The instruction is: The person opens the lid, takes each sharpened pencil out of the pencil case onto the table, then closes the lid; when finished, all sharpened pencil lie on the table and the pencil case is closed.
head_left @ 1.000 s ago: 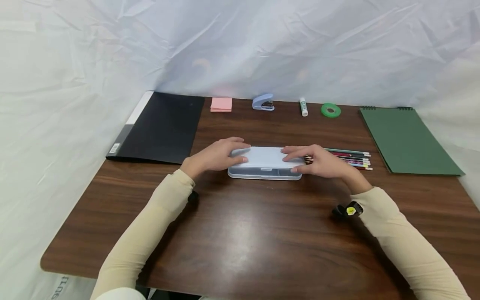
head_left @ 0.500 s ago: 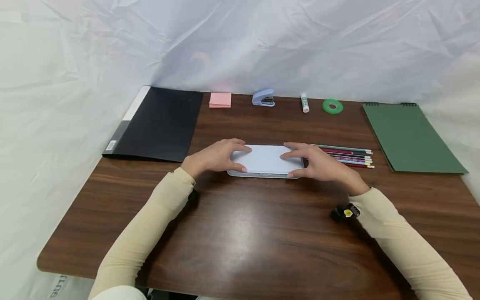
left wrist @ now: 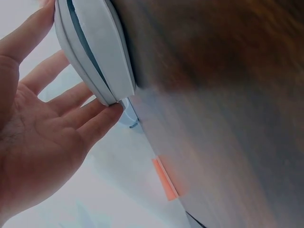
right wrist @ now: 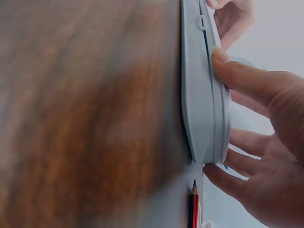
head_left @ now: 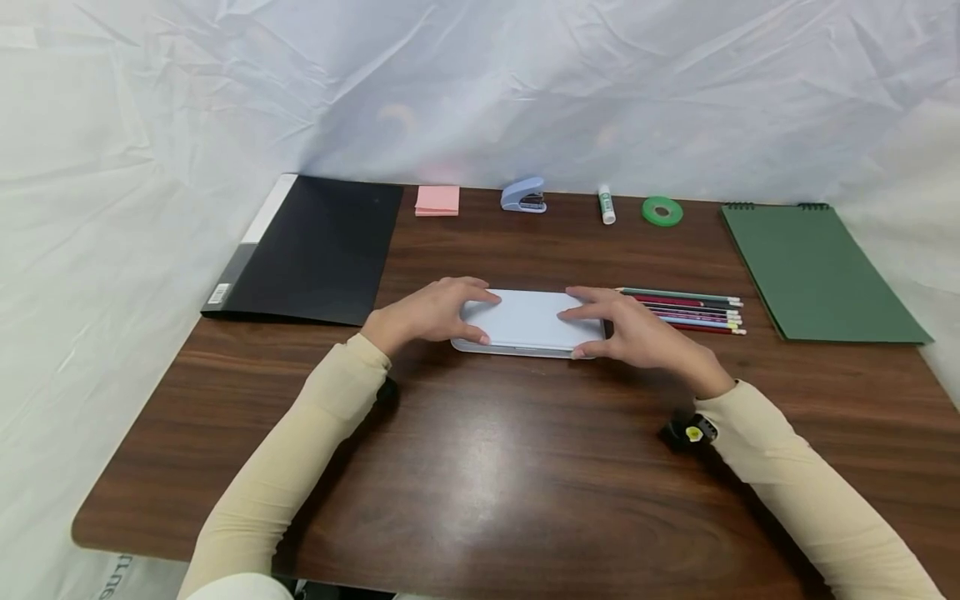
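A pale grey-white pencil case (head_left: pixel 528 319) lies lengthwise on the table, its lid lowered almost flat. In both wrist views a thin dark gap runs between the lid and the base, and a small clasp (right wrist: pixel 201 23) shows on its front. My left hand (head_left: pixel 431 315) rests on the left end, thumb at the front edge and fingers spread over the top. At the right end, my right hand (head_left: pixel 637 329) lies likewise, its thumb pressing the lid's front edge. Fairly straight fingers of both hands touch the case. Several pencils (head_left: pixel 693 310) lie just right of it.
A black folder (head_left: pixel 315 250) lies at the left. Along the back are pink sticky notes (head_left: pixel 437 200), a blue stapler (head_left: pixel 523 196), a glue stick (head_left: pixel 606 205) and green tape (head_left: pixel 662 212). A green spiral pad (head_left: pixel 825 275) lies at the right.
The lid of the pencil case has come down over the open front, hiding the compartments. Both hands moved down slightly with it, and stay nearly still since half a second ago.
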The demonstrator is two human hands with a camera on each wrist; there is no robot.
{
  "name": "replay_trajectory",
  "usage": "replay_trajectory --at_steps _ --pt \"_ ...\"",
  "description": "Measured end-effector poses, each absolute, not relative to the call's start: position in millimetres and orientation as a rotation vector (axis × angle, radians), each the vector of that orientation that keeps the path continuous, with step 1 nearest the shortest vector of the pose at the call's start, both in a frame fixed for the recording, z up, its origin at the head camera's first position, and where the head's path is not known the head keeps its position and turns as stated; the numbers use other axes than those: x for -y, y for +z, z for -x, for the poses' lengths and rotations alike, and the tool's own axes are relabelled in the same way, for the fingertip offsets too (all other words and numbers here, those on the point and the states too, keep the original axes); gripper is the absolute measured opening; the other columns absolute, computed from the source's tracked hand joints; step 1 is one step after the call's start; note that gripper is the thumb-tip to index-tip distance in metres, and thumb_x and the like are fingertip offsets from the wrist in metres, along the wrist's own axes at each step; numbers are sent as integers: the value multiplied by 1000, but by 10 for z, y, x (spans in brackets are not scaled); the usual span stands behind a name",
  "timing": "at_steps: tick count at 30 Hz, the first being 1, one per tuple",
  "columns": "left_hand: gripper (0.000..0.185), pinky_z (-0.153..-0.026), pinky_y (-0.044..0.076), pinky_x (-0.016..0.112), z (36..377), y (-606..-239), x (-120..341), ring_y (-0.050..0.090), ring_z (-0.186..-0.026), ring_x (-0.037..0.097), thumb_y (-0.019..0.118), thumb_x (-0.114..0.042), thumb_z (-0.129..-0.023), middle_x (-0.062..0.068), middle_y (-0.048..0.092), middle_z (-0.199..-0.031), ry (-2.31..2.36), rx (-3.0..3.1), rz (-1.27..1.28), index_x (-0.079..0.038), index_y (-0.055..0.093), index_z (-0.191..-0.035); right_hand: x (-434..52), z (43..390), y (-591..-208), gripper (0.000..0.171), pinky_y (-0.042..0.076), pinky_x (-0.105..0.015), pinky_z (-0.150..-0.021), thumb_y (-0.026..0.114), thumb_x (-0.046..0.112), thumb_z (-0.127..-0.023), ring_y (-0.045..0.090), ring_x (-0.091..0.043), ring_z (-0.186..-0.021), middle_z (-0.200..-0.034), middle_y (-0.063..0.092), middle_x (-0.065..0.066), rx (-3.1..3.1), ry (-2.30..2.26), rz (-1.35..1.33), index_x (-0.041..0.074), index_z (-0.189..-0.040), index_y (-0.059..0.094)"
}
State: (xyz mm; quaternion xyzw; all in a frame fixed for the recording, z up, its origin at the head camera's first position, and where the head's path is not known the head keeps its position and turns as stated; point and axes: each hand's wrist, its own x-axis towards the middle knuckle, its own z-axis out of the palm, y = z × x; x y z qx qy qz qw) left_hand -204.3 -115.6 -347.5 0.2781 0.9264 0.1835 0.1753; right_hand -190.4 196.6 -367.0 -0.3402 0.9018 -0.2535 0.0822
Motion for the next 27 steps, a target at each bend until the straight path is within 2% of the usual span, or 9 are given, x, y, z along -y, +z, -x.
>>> replay_trajectory --at_steps 18,22,27 --pt "67 -118 30 46 2009 -3477 1052 38 -145 31 82 -33 -83 11 42 -156 478 -2633 -714 -18 56 -143 -1979 1856 -3715 52 30 -62 -111 85 27 -80 41 -41 -140 -152 46 -18 -2732 -735 1030 13 -128 69" --pt "67 -118 30 47 2019 -3459 1068 37 -146 31 82 -33 -84 12 41 -157 469 -2619 -733 -18 55 -143 -1978 1869 -3707 53 34 -61 -110 85 28 -80 42 -40 -139 -152 46 -18 -2730 -723 1035 13 -128 69" --pt "65 -118 29 50 2078 -3427 1144 33 -148 33 78 -35 -87 14 35 -160 510 -2618 -791 -18 53 -145 -1969 1924 -3627 64 39 -59 -107 85 31 -79 43 -41 -139 -154 42 -20 -2742 -700 1082 11 -136 62"
